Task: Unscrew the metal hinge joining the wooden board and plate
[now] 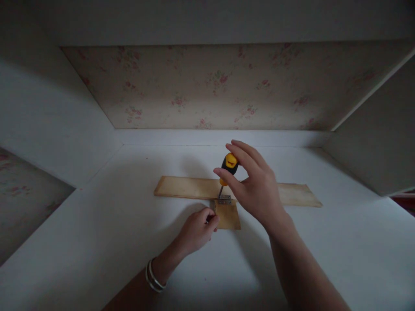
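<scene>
My right hand (256, 185) grips a stubby screwdriver (231, 160) with a yellow and black handle, thumb on one side and fingers on the other. Its shaft points down, and the tip meets a small metal hinge (224, 199). The hinge bridges a long wooden board (184, 186) and a small wooden piece (228, 217) placed against its near edge. With fingers curled closed, my left hand (198, 229) presses at the left edge of the small piece; whatever is inside the fingers is hidden. A bracelet (152, 276) circles my left wrist.
Everything lies on a white surface (113, 229). Behind it rises a wall with floral wallpaper (194, 86) above a white strip (181, 137). White panels close in on the left (55, 112) and a darker panel on the right (369, 134).
</scene>
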The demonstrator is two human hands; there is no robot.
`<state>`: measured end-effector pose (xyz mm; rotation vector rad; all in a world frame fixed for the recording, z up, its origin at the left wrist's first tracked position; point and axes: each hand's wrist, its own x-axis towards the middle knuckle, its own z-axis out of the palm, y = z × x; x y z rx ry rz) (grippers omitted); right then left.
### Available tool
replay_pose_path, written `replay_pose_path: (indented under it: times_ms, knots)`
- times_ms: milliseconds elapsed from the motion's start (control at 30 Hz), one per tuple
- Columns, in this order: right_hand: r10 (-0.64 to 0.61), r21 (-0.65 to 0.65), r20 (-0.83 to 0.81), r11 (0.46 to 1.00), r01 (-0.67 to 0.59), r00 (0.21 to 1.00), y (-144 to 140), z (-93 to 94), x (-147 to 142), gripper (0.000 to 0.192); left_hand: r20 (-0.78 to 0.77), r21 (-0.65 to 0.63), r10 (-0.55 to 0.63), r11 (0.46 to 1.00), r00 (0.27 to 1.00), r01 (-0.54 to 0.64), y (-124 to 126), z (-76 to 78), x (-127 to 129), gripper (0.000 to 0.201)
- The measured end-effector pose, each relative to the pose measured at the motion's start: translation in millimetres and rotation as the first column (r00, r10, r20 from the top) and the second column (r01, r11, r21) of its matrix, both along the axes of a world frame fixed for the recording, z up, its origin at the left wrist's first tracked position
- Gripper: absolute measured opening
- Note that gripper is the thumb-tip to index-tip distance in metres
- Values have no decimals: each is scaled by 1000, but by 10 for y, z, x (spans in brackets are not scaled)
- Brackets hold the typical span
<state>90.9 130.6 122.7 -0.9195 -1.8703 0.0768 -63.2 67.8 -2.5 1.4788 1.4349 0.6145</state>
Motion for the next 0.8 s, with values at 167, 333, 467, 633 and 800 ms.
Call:
replay_pose_path:
  times_ms: [167, 333, 467, 633, 800]
  knots:
    - [-31, 55, -58, 998, 34, 998, 31, -19, 30, 42, -16, 0, 9, 1000, 1000, -9, 4, -26, 1, 29]
    - [110, -38, -35, 993, -112, 993, -20, 44, 32, 44, -18, -4, 11, 1000, 1000, -11, 5, -11, 3, 29]
    - [33, -1, 1, 999, -33, 999, -37, 56, 11, 34, -1, 3, 2, 1000, 1000, -2, 3, -2, 1, 29]
    - [-90, 71, -112, 993, 98, 990, -10, 18, 10, 22, -15, 0, -3, 1000, 1000, 3, 3, 2, -2, 29]
    - [-13, 35, -104, 999, 17, 994, -16, 49, 12, 26, -18, 4, 5, 1000, 1000, -5, 6, 7, 2, 29]
